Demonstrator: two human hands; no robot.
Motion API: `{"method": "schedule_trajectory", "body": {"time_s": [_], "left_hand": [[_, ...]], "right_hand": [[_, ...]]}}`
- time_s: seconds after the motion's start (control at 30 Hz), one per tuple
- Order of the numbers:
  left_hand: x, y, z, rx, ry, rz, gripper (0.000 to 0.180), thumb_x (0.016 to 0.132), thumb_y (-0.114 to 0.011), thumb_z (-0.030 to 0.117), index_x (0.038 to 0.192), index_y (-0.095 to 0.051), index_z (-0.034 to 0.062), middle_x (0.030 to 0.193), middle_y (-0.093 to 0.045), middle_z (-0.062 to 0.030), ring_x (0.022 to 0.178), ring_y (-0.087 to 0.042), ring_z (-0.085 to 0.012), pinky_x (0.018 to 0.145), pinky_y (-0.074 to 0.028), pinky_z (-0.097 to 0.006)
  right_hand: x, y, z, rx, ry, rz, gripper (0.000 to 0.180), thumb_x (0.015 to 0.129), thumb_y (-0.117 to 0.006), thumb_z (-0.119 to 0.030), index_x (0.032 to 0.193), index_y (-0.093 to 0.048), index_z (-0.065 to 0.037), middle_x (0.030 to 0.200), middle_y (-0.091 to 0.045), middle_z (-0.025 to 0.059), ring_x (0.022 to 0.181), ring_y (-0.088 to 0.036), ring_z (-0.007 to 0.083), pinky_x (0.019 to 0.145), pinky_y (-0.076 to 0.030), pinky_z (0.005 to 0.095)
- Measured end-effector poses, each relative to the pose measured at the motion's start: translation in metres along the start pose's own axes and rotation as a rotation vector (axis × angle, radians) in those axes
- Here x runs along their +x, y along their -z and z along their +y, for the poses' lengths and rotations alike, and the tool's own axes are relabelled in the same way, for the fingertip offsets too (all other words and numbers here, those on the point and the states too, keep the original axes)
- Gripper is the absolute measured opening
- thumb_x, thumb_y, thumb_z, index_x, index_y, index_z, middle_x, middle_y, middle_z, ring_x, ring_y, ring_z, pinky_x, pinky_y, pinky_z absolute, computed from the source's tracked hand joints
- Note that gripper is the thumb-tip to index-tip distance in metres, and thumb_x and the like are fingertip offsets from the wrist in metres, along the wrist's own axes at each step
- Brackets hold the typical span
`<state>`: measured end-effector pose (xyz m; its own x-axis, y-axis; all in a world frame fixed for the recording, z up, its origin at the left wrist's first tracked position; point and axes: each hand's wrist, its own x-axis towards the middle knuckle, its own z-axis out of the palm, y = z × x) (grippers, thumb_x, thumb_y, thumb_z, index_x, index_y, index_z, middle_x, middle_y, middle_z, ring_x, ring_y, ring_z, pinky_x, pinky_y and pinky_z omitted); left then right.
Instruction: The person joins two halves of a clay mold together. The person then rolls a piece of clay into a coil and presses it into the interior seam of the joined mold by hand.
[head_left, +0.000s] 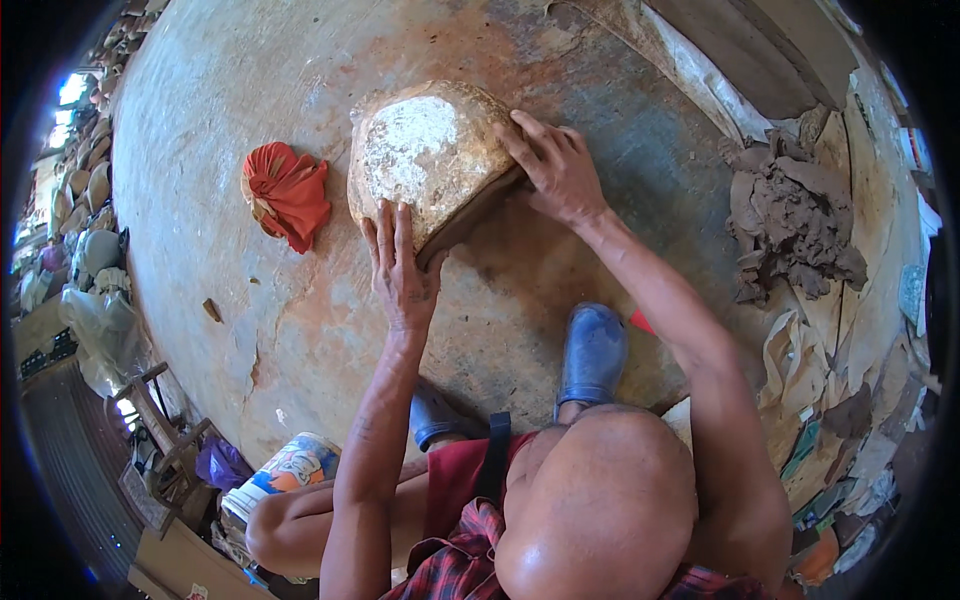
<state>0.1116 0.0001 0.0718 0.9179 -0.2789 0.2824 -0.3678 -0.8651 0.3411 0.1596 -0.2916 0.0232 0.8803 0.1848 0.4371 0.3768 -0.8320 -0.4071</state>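
Note:
Between my two hands is a heavy, rounded tan block (470, 160) that looks like a plaster mould, with a chalky white patch on top. Dark brown clay (470, 215) shows along its near right side, below the edge. My left hand (403, 265) grips the near left part, fingers lying on the top and thumb against the clay side. At the right corner my right hand (555, 165) is closed round the edge, fingers over the top. The block's underside is hidden. Left of it, an orange-red cloth bundle (287, 195) lies on the concrete floor.
A lump of torn brown clay (795, 215) sits at the right on pale sheets, below a large clay slab (745, 60). My blue boots (592, 350) are close below the block. A white bucket (285, 475) stands at lower left, near a wooden frame (165, 430).

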Motion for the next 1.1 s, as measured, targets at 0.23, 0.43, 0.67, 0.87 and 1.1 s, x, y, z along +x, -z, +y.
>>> {"method": "schedule_trajectory", "body": {"time_s": [0.23,0.43,0.67,0.87,1.1], "left_hand": [[0.0,0.008,0.001,0.029,0.013,-0.023,0.098,0.079,-0.092,0.028,0.162,-0.042,0.0132,0.17,-0.035,-0.0201,0.156,-0.029,-0.0518,0.124,-0.035,-0.058],[0.004,0.012,0.001,0.003,-0.037,-0.037,0.094,0.08,-0.09,0.023,0.162,-0.044,0.0147,0.168,-0.037,-0.0228,0.154,-0.032,-0.0527,0.124,-0.037,-0.057],[0.005,0.022,-0.004,-0.01,-0.053,-0.13,0.087,0.086,-0.086,0.024,0.162,-0.045,0.0134,0.167,-0.037,-0.0244,0.153,-0.032,-0.054,0.122,-0.039,-0.057],[0.008,0.024,-0.003,0.024,-0.069,-0.123,0.086,0.086,-0.086,0.029,0.161,-0.047,0.0133,0.167,-0.038,-0.0246,0.153,-0.033,-0.0551,0.119,-0.043,-0.057],[0.011,0.022,-0.004,0.007,-0.081,-0.094,0.084,0.085,-0.088,0.03,0.158,-0.05,0.0132,0.167,-0.04,-0.0237,0.152,-0.035,-0.0553,0.118,-0.045,-0.056]], "right_hand": [[0.005,-0.005,0.007,0.07,-0.054,-0.024,0.117,0.062,-0.094,-0.017,0.164,-0.039,-0.028,0.164,-0.047,0.0044,0.124,-0.065,0.0308,0.101,-0.051,0.0459],[0.014,0.008,0.021,0.125,0.014,-0.078,0.108,0.066,-0.086,-0.009,0.163,-0.042,-0.027,0.164,-0.049,0.0028,0.127,-0.065,0.0308,0.102,-0.055,0.0448],[0.021,0.022,0.031,0.149,-0.046,-0.214,0.106,0.069,-0.092,-0.022,0.162,-0.043,-0.036,0.162,-0.052,-0.0036,0.119,-0.071,0.0278,0.096,-0.059,0.0441],[0.019,0.019,0.035,0.126,-0.005,-0.102,0.104,0.07,-0.093,-0.037,0.161,-0.043,-0.041,0.162,-0.052,-0.0045,0.105,-0.076,0.028,0.092,-0.063,0.0447],[0.021,0.019,0.035,0.258,-0.012,-0.169,0.104,0.069,-0.093,-0.033,0.161,-0.045,-0.035,0.162,-0.052,-0.0025,0.12,-0.071,0.0317,0.096,-0.063,0.0438]]}}
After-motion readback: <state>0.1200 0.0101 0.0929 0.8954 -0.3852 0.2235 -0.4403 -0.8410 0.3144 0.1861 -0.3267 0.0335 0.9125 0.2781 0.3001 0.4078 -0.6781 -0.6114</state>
